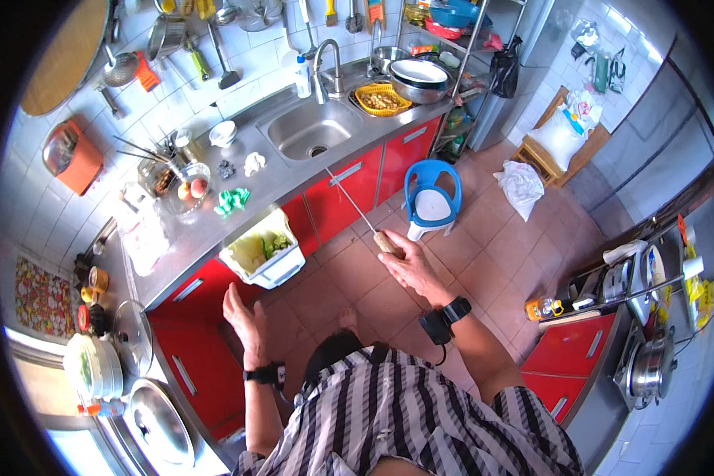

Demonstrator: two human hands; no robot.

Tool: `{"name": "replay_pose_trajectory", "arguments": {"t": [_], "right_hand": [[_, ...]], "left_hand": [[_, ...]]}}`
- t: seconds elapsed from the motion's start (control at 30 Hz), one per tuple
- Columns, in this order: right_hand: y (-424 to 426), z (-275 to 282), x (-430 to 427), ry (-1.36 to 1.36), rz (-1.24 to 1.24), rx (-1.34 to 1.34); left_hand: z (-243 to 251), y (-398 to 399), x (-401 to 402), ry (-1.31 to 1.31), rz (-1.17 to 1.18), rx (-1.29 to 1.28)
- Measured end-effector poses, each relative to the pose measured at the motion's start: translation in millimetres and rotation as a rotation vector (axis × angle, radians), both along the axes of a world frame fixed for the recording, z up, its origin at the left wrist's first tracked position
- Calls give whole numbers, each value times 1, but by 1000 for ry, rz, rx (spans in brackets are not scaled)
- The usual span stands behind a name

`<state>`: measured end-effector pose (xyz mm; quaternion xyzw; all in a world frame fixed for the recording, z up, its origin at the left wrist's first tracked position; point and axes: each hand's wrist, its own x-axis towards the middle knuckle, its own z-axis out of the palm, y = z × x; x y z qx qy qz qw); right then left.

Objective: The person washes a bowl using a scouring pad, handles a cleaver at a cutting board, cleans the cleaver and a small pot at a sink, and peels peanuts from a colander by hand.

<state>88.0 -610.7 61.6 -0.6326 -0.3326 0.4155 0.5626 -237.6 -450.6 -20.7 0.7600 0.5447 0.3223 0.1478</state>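
Note:
My right hand [409, 265] grips the pale wooden handle [385, 243] of a tool with a long, thin metal rod [352, 201]. Its tip points away from me, towards the counter edge below the sink; I cannot tell exactly what tool it is. My left hand [245, 324] is raised with nothing in it, the fingers apart. Just beyond that hand, a white plastic bin [276, 275] hangs at the counter's front edge with leafy vegetable scraps [272, 244] inside. Hand and bin look apart.
The steel counter [214, 235] holds a sink [315, 128], a crumpled green cloth or bag [232, 201], a glass bowl of fruit [184, 193] and a yellow basket [384, 99]. On the tiled floor stands a blue-and-white child's chair [432, 199]. A wooden chair [538, 157] bears a white sack.

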Motion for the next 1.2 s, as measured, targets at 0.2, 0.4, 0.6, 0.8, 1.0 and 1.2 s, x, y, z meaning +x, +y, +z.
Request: {"name": "replay_pose_trajectory", "arguments": {"t": [0.2, 0.4, 0.6, 0.8, 1.0, 1.2], "right_hand": [[85, -2, 85, -656, -64, 108], [148, 20, 118, 520, -154, -17], [221, -19, 195, 1016, 9, 97], [291, -58, 262, 1187, 51, 14], [336, -72, 312, 1221, 208, -103], [368, -87, 340, 1281, 209, -177]], "left_hand": [[6, 103, 150, -230, -284, -305], [22, 170, 234, -213, -394, -303], [-29, 274, 247, -42, -241, -139], [-18, 331, 277, -93, -148, -319], [24, 389, 342, -265, -248, -609], [75, 459, 423, -369, -337, -737]]}}
